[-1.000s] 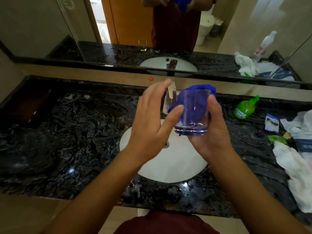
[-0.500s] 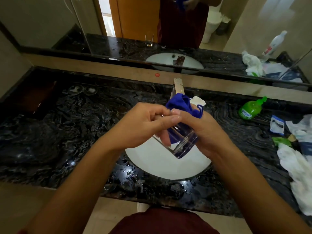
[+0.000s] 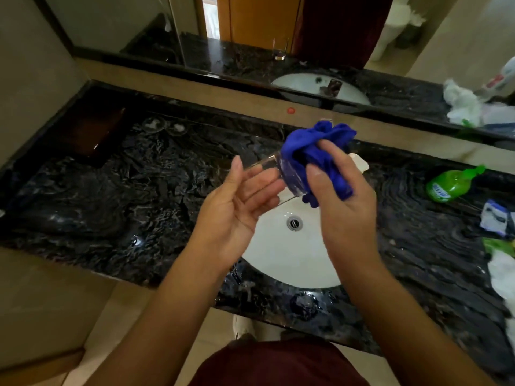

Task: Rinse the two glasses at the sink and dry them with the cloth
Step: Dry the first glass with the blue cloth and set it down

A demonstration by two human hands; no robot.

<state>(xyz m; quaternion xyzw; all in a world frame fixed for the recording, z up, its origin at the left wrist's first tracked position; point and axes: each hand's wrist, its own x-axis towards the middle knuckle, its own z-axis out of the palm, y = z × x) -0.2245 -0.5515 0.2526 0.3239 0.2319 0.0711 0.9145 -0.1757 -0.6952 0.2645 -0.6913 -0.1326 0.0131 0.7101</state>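
Observation:
A clear glass (image 3: 266,164) lies tilted on its side over the white sink basin (image 3: 284,257). The straight fingers of my left hand (image 3: 237,207), palm up, carry it from below. A blue cloth (image 3: 315,140) is bunched into and around the glass's mouth, and my right hand (image 3: 342,207) grips it. A second glass (image 3: 279,51) shows only as a reflection in the mirror, standing on the counter; on the counter itself I cannot see it.
The black marble counter (image 3: 125,196) is wet around the basin. A green bottle (image 3: 448,185) lies to the right, with packets (image 3: 496,218) and white cloths (image 3: 501,274) beyond it. The tap is hidden behind the cloth.
The glass went from upright to lying sideways. My left hand stopped gripping it and opened flat beneath it. My right hand turned with the cloth.

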